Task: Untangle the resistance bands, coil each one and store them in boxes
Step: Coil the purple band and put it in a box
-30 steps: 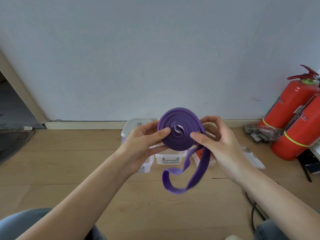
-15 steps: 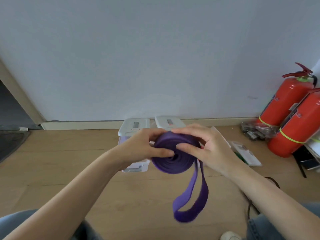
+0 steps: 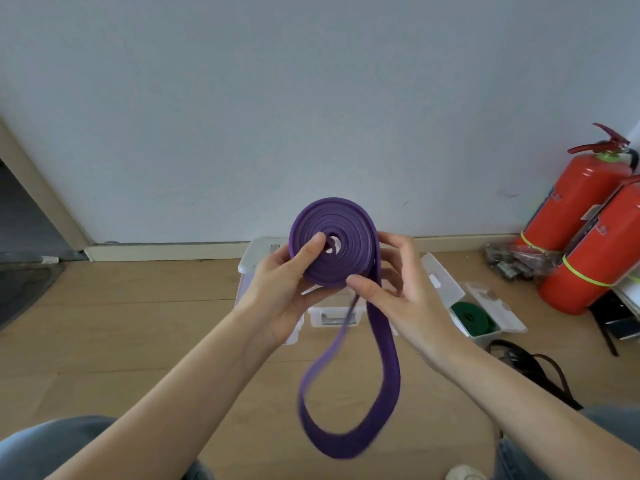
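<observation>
Green band (image 3: 473,318) lies coiled inside the open clear box (image 3: 509,318).

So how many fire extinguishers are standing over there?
2. One red extinguisher stands against the wall at far right; the second extinguisher leans in front of it, nearer the camera, partly cut off by the frame edge. Others may be out of view.

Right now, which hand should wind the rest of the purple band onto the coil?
Probably the right hand. Its thumb sits at the coil's lower edge where the loose loop leaves the purple band. The left hand pinches the coil near its centre, steadying it.
</observation>
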`<state>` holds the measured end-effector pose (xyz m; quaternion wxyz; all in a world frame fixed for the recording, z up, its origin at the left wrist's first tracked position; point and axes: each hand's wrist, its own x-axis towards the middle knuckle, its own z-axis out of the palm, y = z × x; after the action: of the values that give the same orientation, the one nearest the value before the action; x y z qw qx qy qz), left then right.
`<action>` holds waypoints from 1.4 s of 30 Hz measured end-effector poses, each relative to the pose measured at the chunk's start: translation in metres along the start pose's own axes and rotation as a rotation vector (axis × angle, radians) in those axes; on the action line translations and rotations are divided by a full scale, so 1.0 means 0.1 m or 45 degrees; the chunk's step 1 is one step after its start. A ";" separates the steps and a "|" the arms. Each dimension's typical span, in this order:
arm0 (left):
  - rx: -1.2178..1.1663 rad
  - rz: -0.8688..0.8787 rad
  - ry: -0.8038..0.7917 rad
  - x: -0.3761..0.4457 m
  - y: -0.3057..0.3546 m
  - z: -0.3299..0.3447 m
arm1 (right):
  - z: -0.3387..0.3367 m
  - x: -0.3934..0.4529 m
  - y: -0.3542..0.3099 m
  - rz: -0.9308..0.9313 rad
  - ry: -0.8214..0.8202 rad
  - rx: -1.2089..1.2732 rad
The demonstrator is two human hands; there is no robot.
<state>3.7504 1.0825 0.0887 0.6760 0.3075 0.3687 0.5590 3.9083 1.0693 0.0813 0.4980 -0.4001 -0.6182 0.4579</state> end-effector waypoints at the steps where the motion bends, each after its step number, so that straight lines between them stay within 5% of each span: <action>1: -0.013 -0.014 0.000 0.00 -0.04 -0.01 | 0.00 0.01 0.01 0.001 0.018 -0.036; 9: 0.731 -0.011 -0.361 0.02 0.09 -0.23 | -0.33 0.11 -0.12 0.022 -0.322 -0.468; 12: 0.951 0.071 -0.229 -0.01 -0.09 -0.16 | -0.29 0.05 -0.05 0.006 -0.358 -0.641; 16: 0.514 0.033 -0.019 0.03 -0.19 -0.11 | -0.23 0.03 0.01 0.227 -0.006 -0.349; 19: 0.256 0.005 0.046 0.07 -0.15 -0.09 | -0.14 -0.01 0.06 0.306 -0.039 -0.122; 24: 0.704 -0.112 -0.030 0.10 -0.10 -0.21 | -0.25 0.05 0.04 0.264 -0.041 -0.325; 28: 0.800 -0.228 -0.321 0.03 -0.18 -0.19 | -0.18 -0.02 0.09 0.237 -0.191 -0.286; 37: 0.279 -0.113 0.042 0.12 -0.14 -0.14 | -0.13 0.02 0.19 0.416 0.015 0.024; 42: 0.487 -0.243 -0.023 0.10 -0.18 -0.19 | -0.21 0.04 0.17 0.339 -0.001 -0.209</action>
<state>3.7449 1.0890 0.0621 0.6586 0.3989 0.4893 0.4095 3.9289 1.0813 0.0678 0.3982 -0.5177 -0.5954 0.4679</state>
